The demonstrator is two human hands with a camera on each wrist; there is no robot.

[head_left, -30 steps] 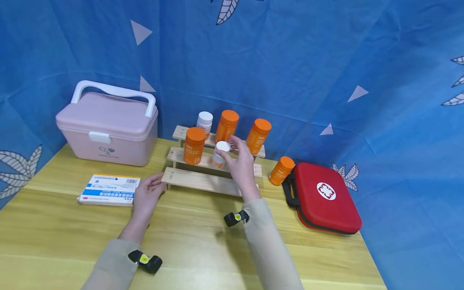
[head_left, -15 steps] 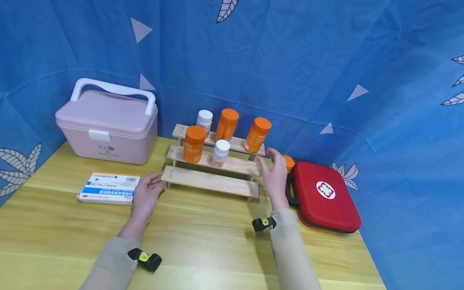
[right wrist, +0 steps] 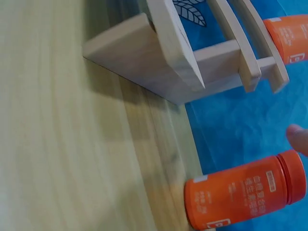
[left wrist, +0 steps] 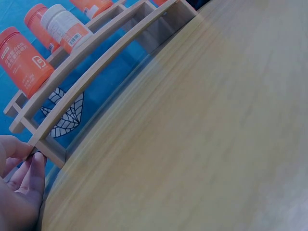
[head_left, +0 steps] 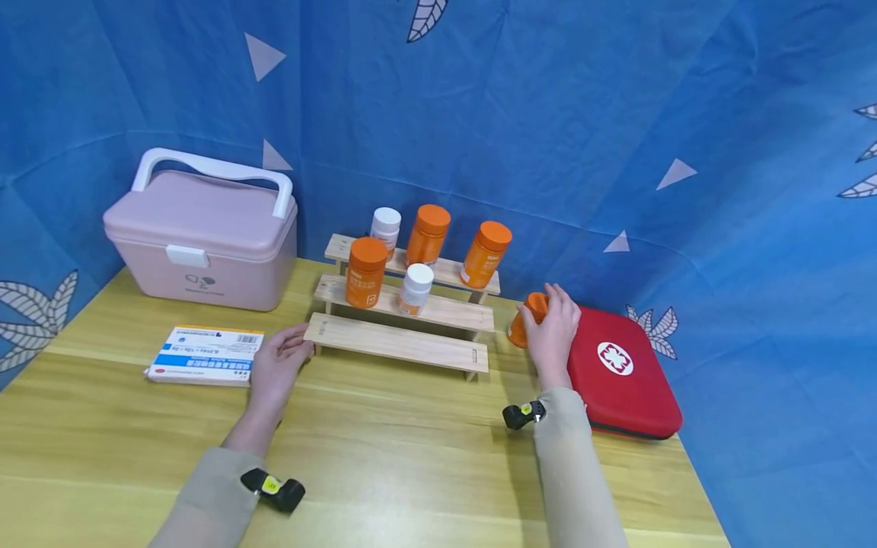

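My left hand (head_left: 279,364) pinches the left front corner of a three-step wooden display rack (head_left: 397,342); thumb and fingertips meet at that corner in the left wrist view. My right hand (head_left: 553,335) is at an orange pill bottle (head_left: 518,332) standing on the table right of the rack. Its fingers arch around the lid, and in the right wrist view the thumb (right wrist: 299,138) shows a small gap from the bottle. On the middle step stand an orange bottle (head_left: 365,274) and a white-capped bottle (head_left: 415,291). The top step bears a white bottle (head_left: 386,228) and two orange ones.
A red first-aid case (head_left: 623,380) lies just right of my right hand, partly behind it. A pink medicine box (head_left: 205,243) with a white handle stands at the back left. A flat medicine carton (head_left: 205,356) lies beside my left hand. Blue cloth (head_left: 569,114) hangs behind.
My right hand has let go of the white-capped bottle on the middle step and moved right to the orange bottle beside the red case. The left hand has stayed at the rack's corner.
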